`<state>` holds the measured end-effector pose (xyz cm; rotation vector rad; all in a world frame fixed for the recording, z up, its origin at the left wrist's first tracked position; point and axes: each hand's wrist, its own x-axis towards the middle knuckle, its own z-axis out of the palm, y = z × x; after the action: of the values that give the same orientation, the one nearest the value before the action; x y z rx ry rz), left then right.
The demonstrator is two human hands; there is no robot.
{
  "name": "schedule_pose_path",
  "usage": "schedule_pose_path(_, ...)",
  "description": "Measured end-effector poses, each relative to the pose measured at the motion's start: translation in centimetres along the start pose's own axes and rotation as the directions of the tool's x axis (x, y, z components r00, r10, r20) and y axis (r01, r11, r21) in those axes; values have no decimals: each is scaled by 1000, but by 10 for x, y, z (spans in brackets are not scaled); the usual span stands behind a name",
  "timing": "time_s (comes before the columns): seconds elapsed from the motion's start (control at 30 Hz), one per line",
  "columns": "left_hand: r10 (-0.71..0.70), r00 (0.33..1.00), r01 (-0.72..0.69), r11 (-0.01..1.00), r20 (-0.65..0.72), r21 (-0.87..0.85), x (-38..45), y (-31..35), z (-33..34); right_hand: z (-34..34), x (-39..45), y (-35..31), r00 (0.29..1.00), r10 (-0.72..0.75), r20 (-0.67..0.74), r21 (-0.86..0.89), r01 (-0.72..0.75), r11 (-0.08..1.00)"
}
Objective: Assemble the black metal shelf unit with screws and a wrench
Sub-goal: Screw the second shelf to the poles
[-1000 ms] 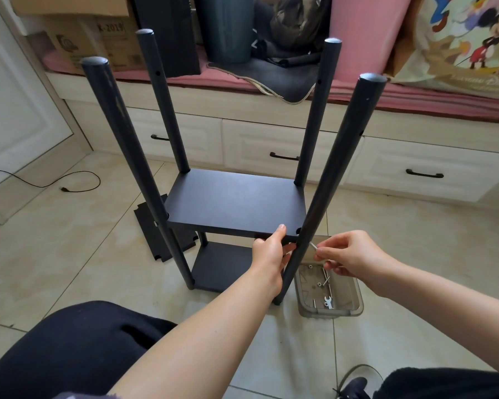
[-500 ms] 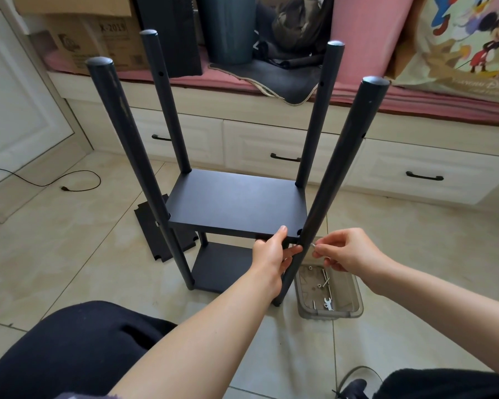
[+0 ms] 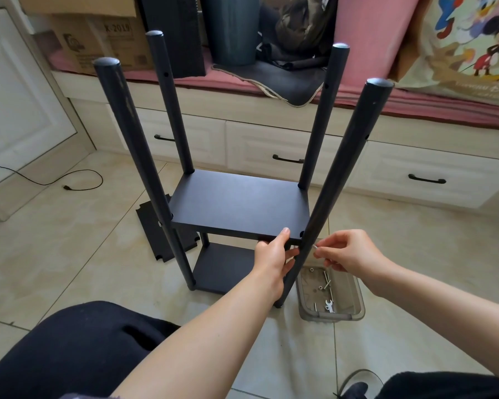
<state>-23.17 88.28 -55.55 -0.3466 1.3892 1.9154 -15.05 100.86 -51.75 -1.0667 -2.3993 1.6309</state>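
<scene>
The black shelf unit stands on the tiled floor with four upright poles, a middle shelf board (image 3: 236, 204) and a lower board (image 3: 225, 267). My left hand (image 3: 272, 256) grips the front edge of the middle board beside the near right pole (image 3: 337, 180), thumb on top. My right hand (image 3: 347, 250) pinches a small silver screw (image 3: 315, 246) against that pole at board height. A clear plastic tray (image 3: 355, 308) by the pole's foot holds several screws, nuts and a small silver wrench (image 3: 329, 306).
A spare black shelf board (image 3: 152, 226) lies flat on the floor left of the unit. Behind is a white drawer bench (image 3: 271, 139) with a pink cushion, boxes and bags. A black cable (image 3: 69, 185) trails at the left. My dark-clothed knees fill the bottom.
My right hand has shifted a little left, bringing the screw tip up against the near right pole. The left hand stays on the board's edge. The view has dropped slightly.
</scene>
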Motion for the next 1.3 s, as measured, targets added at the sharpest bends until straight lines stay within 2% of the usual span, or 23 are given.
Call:
schedule_pose_path(0.13, 7, 1000, -7, 1000, -8, 4, 1, 0, 0, -1, 1, -1, 998, -56, -10, -101, 55, 993)
schedule_pose_path(0.33, 10, 1000, -10, 1000, -1, -12, 1, -1, 0, 0, 2, -1, 970, -241, -18, -324, 223, 919)
schedule_pose_path(0.6, 15, 1000, -15, 999, 3, -51, 2, -1, 1, 1, 1, -1, 946, -324, 23, -458, 298, 837)
schedule_pose_path(0.77, 9, 1000, -9, 999, 4, -44, 2, -1, 1, 1, 2, -2, 958, -288, -11, -364, 264, 893)
schedule_pose_path(0.97, 2, 1000, -2, 999, 5, -37, 1, 0, 1, 0, 4, 0, 990, -138, -32, -107, 134, 985)
schedule_pose_path(1.13, 7, 1000, -6, 999, 12, -46, 1, 0, 0, 0, -1, -2, 943, -334, -8, -318, 314, 895)
schedule_pose_path(1.2, 9, 1000, -9, 998, 16, -55, 0, 1, 0, 1, 0, -3, 945, -324, -33, -300, 300, 905)
schedule_pose_path(1.3, 17, 1000, -16, 998, 18, -58, -1, 2, 1, 1, 1, -5, 973, -222, -62, -188, 207, 960)
